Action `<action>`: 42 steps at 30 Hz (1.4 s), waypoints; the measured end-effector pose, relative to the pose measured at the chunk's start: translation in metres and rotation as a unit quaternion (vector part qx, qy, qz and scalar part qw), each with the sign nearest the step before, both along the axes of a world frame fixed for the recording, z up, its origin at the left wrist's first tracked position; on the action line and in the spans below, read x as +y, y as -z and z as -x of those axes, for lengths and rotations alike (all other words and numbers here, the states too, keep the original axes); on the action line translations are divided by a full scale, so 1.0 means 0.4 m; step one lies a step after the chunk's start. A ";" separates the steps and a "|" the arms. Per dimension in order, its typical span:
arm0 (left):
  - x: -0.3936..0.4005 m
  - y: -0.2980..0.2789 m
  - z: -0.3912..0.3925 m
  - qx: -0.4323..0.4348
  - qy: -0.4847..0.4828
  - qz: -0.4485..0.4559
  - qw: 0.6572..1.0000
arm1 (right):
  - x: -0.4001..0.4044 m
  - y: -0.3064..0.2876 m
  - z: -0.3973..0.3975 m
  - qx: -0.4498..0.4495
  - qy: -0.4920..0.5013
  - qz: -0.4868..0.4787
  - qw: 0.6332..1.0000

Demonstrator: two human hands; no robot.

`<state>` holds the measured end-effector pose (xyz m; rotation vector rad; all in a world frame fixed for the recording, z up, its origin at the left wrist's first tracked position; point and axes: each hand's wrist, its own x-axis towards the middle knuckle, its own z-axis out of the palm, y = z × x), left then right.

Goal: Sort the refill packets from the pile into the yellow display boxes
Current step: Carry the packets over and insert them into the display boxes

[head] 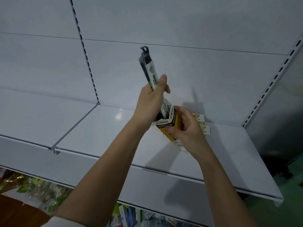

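Down at near bottom edge: blurred goods [41, 192] on lower tier, unreadable. Above shelf [101, 133] toward right back corner: right hand [185, 128] clamped round yellow display box [170, 126]. Left hand [152, 102] fisted on refill packets [150, 71], lower ends inside box mouth. Behind: more boxes [202, 124], mostly hidden. White back panel [180, 22], slotted uprights [85, 53].

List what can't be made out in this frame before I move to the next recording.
All in the head view:
- Packets: top blurred by motion, print unreadable; left hand covers the middle, so the count is unclear.
- Yellow box: inside hidden by packets and right hand.
- Boxes behind: mostly hidden by the right hand.
- Lower-shelf goods: blurred, cut off by the shelf and bottom edge.
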<state>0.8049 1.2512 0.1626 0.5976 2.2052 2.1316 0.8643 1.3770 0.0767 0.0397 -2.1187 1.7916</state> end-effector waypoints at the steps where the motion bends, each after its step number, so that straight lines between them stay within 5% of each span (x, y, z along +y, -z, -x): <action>1: 0.003 0.007 -0.003 0.001 0.005 0.020 1.000 | -0.001 0.000 -0.001 -0.002 0.001 -0.004 1.000; 12: -0.043 0.030 0.006 0.156 -0.082 0.009 0.984 | 0.002 0.004 0.009 -0.003 0.034 0.005 0.999; 22: -0.059 0.099 0.001 0.181 0.004 0.089 0.979 | 0.001 -0.030 0.007 -0.017 0.046 -0.097 0.994; 30: -0.112 0.283 0.039 0.137 0.090 0.234 0.958 | 0.005 -0.003 -0.006 -0.204 0.075 -0.375 0.901; 35: -0.189 0.338 0.045 0.167 0.054 0.329 0.928 | -0.004 0.029 -0.005 -0.278 0.067 -0.407 0.868; 42: -0.355 0.354 0.026 0.182 -0.057 0.418 0.888 | -0.076 -0.001 -0.035 -0.107 0.081 -0.322 0.937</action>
